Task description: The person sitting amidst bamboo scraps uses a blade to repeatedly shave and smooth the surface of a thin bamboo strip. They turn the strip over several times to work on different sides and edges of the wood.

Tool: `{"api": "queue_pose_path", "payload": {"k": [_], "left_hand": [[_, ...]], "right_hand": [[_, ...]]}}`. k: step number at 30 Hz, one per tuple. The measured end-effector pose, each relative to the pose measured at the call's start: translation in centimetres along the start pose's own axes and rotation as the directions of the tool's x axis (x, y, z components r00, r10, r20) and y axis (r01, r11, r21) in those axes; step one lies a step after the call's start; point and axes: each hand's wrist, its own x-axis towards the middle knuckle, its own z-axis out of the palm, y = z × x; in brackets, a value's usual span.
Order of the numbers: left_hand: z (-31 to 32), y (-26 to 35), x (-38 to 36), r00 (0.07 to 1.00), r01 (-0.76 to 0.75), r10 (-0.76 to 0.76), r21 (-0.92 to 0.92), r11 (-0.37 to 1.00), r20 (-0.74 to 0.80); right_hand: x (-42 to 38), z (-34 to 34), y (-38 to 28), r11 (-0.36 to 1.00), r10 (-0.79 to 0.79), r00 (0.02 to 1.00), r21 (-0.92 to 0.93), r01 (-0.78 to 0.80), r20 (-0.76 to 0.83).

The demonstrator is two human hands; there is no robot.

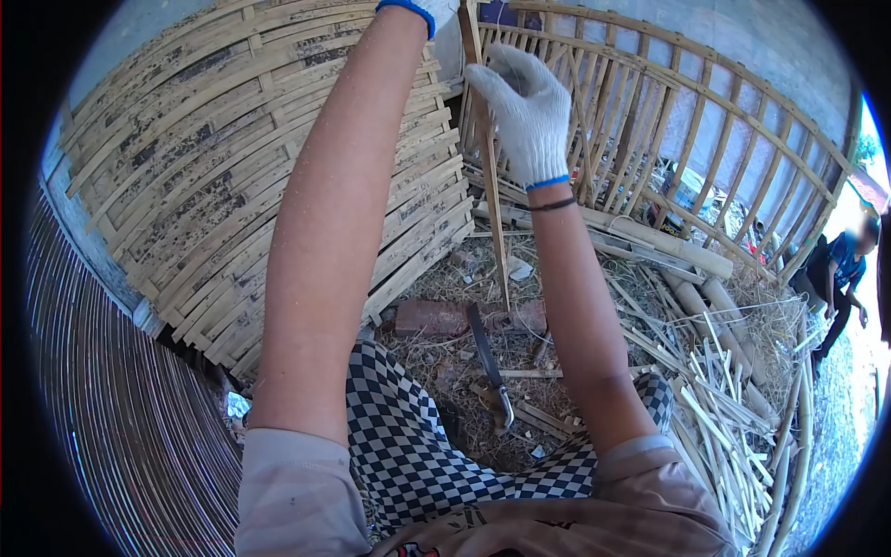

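Note:
A long narrow bamboo strip (492, 186) stands nearly upright, its lower end at a reddish brick (432, 317) on the ground. My left hand (444, 13), in a white glove with a blue cuff, is beside the strip's upper part at the top edge; its fingers are out of view. My right hand (534, 107), also in a white glove, has its thumb against or just before the strip, fingers curved apart with a gap between. A curved blade with a metal handle, like a machete (486, 348), lies across the brick between my knees.
A woven bamboo panel (223, 176) leans at the left. A slatted bamboo frame (687, 102) stands along the back wall. Split strips (724, 427) and bamboo poles (687, 246) lie at the right. A person (840, 278) is at the far right.

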Motion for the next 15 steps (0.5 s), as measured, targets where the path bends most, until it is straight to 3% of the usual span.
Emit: {"api": "queue_pose_path", "payload": {"k": [1, 2, 5, 8, 15], "left_hand": [[0.0, 0.1, 0.0, 1.000, 0.005, -0.005, -0.002, 1.000, 0.018], [0.2, 0.4, 0.1, 1.000, 0.007, -0.007, -0.010, 1.000, 0.025], [0.6, 0.6, -0.6, 0.999, 0.034, -0.033, -0.030, 0.999, 0.039], [0.6, 0.7, -0.5, 0.998, 0.026, -0.023, -0.036, 0.999, 0.065], [1.2, 0.7, -0.8, 0.995, 0.059, -0.050, -0.091, 0.994, 0.089]], "right_hand": [[0.9, 0.4, -0.3, 0.998, -0.022, 1.000, 0.055, 0.023, -0.012], [1.6, 0.5, -0.2, 0.997, -0.078, 0.997, -0.026, 0.077, -0.017], [1.4, 0.5, -0.1, 0.996, -0.089, 0.995, -0.025, 0.088, -0.049], [-0.3, -0.7, -1.1, 0.999, 0.007, 1.000, -0.051, -0.006, 0.016], [-1.1, -3.0, 0.7, 0.908, 0.277, 0.957, 0.305, -0.289, 0.082]]}}
